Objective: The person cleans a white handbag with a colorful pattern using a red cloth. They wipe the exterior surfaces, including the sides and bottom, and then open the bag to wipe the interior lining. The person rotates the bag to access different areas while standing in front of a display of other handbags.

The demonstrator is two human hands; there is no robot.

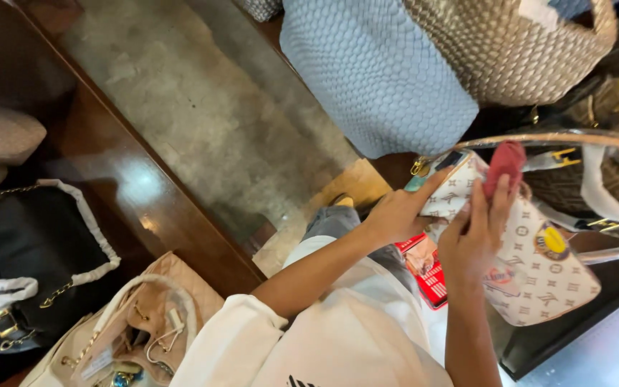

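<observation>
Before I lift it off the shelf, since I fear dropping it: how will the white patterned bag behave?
The white bag probably holds its shape: its sides look flat and firm. It seems light, since the left hand steadies it with just fingertips. Its coated surface may be a little slippery; the right hand presses a red cloth on it.

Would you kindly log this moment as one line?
left hand: touching white patterned handbag | right hand: pressing red cloth on it | light-blue woven bag: behind

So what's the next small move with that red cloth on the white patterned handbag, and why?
Probably sweep the red cloth down the white patterned handbag: the right hand pinches it at the bag's top edge, while the left hand steadies the upper corner, leaving the panel below open.
</observation>
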